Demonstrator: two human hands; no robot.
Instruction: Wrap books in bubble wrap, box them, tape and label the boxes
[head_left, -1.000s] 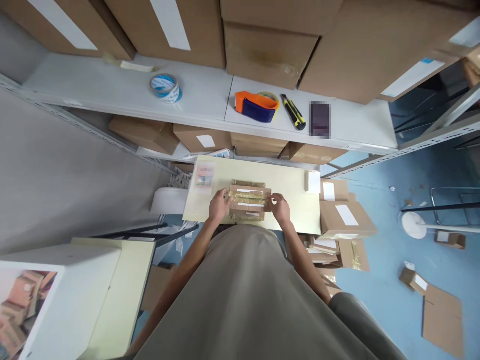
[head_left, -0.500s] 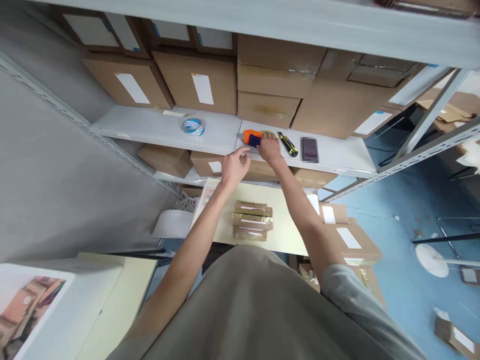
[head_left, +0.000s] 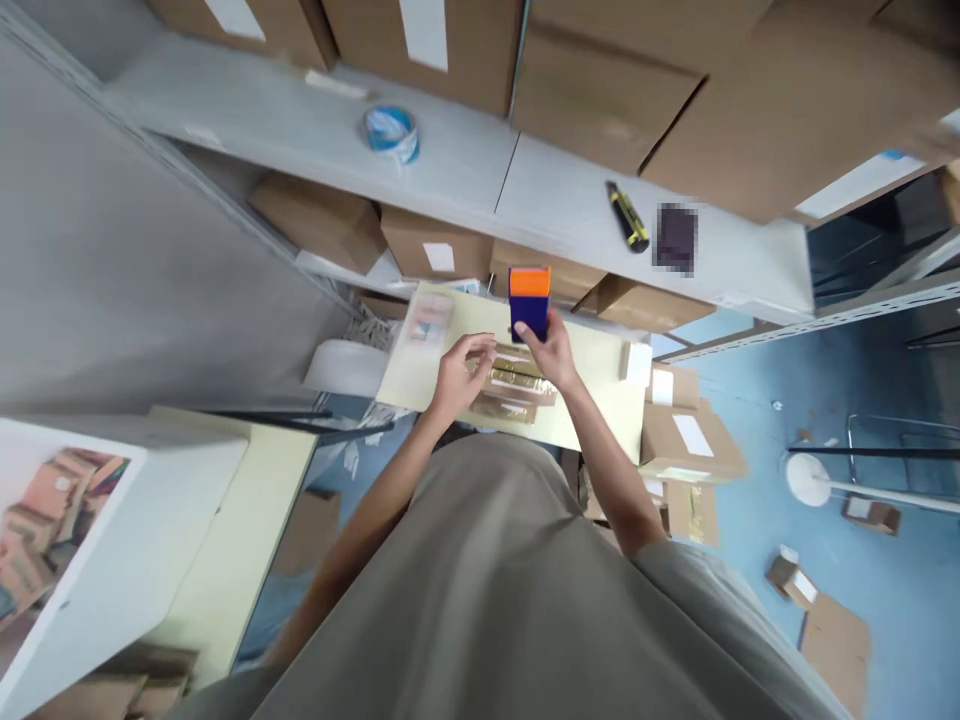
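Observation:
My right hand [head_left: 551, 355] grips an orange and dark-blue tape dispenser [head_left: 529, 308], held up over the far side of a pale yellow table. Its orange end points away from me, and my thumb lies across the lower blue part. Just to the left, my left hand [head_left: 461, 375] hovers with curved fingers apart and nothing in them. Below and between both hands, a small cardboard parcel [head_left: 517, 385] banded with shiny brown tape lies on the table [head_left: 600, 350]. The hands partly cover it.
On the shelf [head_left: 465, 160] ahead are a blue-and-white tape roll [head_left: 391, 134], a yellow-black box cutter [head_left: 628, 217] and a pixelated dark rectangle [head_left: 676, 238]. Large cartons [head_left: 600, 90] stand behind them. More boxes [head_left: 694, 440] are stacked right of the table.
My right hand has lifted the tape dispenser off the shelf and brought it toward me over the table. My left hand has drawn back beside the parcel. The view has tilted down.

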